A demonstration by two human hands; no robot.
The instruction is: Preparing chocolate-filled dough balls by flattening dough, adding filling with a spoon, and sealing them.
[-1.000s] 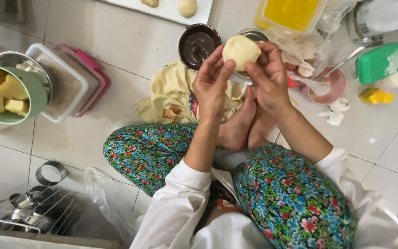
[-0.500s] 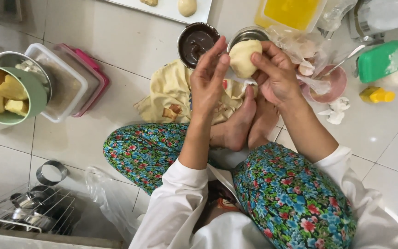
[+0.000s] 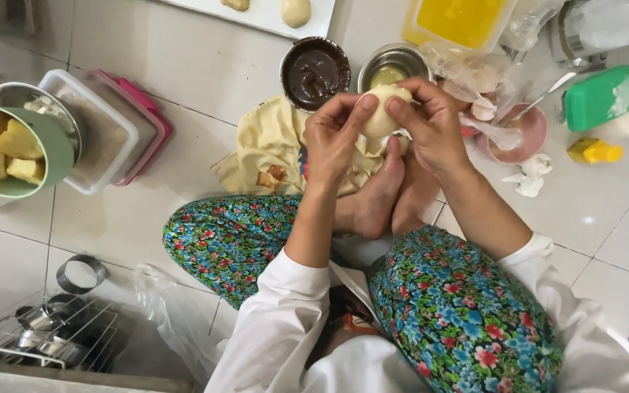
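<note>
Since the earlier frame, both hands have closed more around the dough ball [image 3: 380, 113], which was lying more open on the fingers before and is now pinched from two sides. The left hand [image 3: 336, 138] grips the ball from its left side, fingers curled and the thumb pressing on the upper part. The right hand [image 3: 431, 127] grips it from the right, with fingertips bent over the top edge. So the ball lies exactly between the two hands, touching both, and neither hand is nearer than the other. It looks a little taller than wide, with its long axis pointing away from the person.

Just behind the ball stands a small metal bowl [image 3: 393, 69] with pale yellow content, and beside it a dark bowl of chocolate paste [image 3: 315, 73]. Under the hands lies a yellow cloth [image 3: 271, 145] on the tiled floor [image 3: 183, 65]. Far left is a green bowl of yellow cake pieces [image 3: 5, 156].
</note>
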